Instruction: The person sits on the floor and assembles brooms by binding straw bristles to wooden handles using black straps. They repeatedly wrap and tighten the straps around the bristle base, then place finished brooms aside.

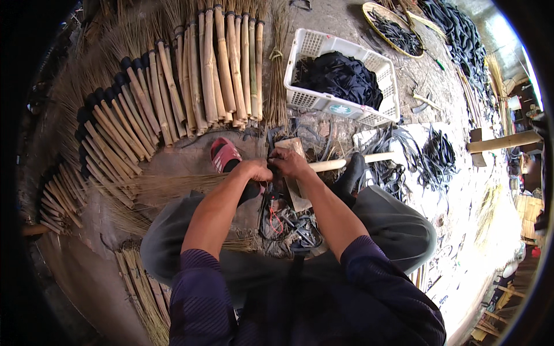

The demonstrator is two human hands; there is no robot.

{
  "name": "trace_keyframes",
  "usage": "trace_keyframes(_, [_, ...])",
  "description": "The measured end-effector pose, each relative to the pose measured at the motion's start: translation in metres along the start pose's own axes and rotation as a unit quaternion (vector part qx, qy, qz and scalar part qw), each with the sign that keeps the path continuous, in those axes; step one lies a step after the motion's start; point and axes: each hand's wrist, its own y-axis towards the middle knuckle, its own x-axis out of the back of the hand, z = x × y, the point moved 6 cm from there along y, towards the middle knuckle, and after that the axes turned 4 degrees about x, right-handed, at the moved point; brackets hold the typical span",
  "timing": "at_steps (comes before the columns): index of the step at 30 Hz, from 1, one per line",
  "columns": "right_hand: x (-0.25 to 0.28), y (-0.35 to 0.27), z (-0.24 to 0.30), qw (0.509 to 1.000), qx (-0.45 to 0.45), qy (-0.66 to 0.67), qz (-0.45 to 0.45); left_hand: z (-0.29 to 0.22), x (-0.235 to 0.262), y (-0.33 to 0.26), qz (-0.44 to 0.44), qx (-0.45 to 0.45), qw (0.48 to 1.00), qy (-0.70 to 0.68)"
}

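A broom lies crosswise in front of me, its thin bristles [167, 189] fanning to the left and its pale bamboo handle [328, 165] running right, beneath my dark-clad foot. Over the neck of this broom my two hands meet. My left hand [255, 170] is closed, thumb side toward the other hand, pinching a dark strip. Fingers bent, my right hand [288, 162] grips the same black strip [270, 164] close by. My hands partly hide the strip and the neck. Under the right hand is a flat wooden board [297, 193].
Bundled brooms with bamboo handles [219, 69] fan out at the far left. A white plastic crate [346, 112] holds black strips. More black strips [437, 155] lie to the right, near a round basket [398, 34]. A red slipper [225, 154] and scraps [288, 228] surround the board.
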Motion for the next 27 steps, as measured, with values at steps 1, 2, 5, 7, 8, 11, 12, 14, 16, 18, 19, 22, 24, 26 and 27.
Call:
trace_keyframes(1, [0.000, -0.001, 0.000, 1.000, -0.004, 0.014, 0.001, -0.002, -0.001, -0.005, -0.046, -0.005, 0.998, 0.046])
trace_keyframes(2, [0.000, -0.004, -0.002, 0.999, -0.030, 0.018, 0.015, -0.005, -0.003, -0.014, -0.117, -0.016, 0.989, 0.087])
trace_keyframes(5, [0.009, -0.012, 0.005, 0.992, -0.013, 0.114, -0.046, -0.012, -0.006, -0.037, -0.255, -0.005, 0.952, 0.171])
trace_keyframes(7, [0.013, -0.017, 0.013, 0.993, 0.015, 0.101, -0.055, -0.023, -0.004, -0.052, -0.341, -0.030, 0.921, 0.185])
trace_keyframes(8, [0.017, -0.019, 0.018, 0.995, 0.036, 0.060, -0.073, -0.032, -0.004, -0.067, -0.430, -0.066, 0.875, 0.212])
trace_keyframes(11, [0.021, -0.022, 0.023, 0.997, 0.016, 0.039, -0.067, -0.043, -0.028, -0.096, -0.533, -0.170, 0.800, 0.216])
trace_keyframes(12, [0.021, -0.021, 0.023, 0.996, -0.007, 0.067, -0.053, -0.038, -0.047, -0.099, -0.482, -0.213, 0.830, 0.183])
trace_keyframes(14, [0.021, -0.019, 0.024, 0.994, -0.028, 0.094, -0.037, -0.024, -0.096, -0.093, -0.326, -0.257, 0.898, 0.147])
trace_keyframes(16, [0.023, -0.018, 0.024, 0.994, -0.027, 0.097, -0.043, -0.010, -0.137, -0.077, -0.244, -0.265, 0.919, 0.158])
trace_keyframes(18, [0.022, -0.016, 0.022, 0.993, -0.022, 0.108, -0.052, 0.002, -0.159, -0.060, -0.247, -0.267, 0.911, 0.192])
trace_keyframes(19, [0.020, -0.015, 0.021, 0.991, -0.016, 0.121, -0.050, 0.006, -0.164, -0.054, -0.280, -0.277, 0.901, 0.183])
trace_keyframes(22, [0.013, -0.014, 0.014, 0.990, -0.014, 0.131, -0.047, 0.016, -0.173, -0.030, -0.289, -0.260, 0.900, 0.198])
trace_keyframes(24, [0.013, -0.012, 0.012, 0.991, -0.016, 0.124, -0.043, 0.015, -0.170, -0.022, -0.322, -0.269, 0.880, 0.222])
trace_keyframes(26, [0.014, -0.013, 0.013, 0.993, -0.036, 0.108, -0.027, 0.015, -0.164, -0.012, -0.295, -0.276, 0.897, 0.182])
trace_keyframes(27, [0.018, -0.015, 0.018, 0.994, -0.013, 0.099, -0.050, 0.017, -0.162, -0.006, -0.256, -0.258, 0.917, 0.164])
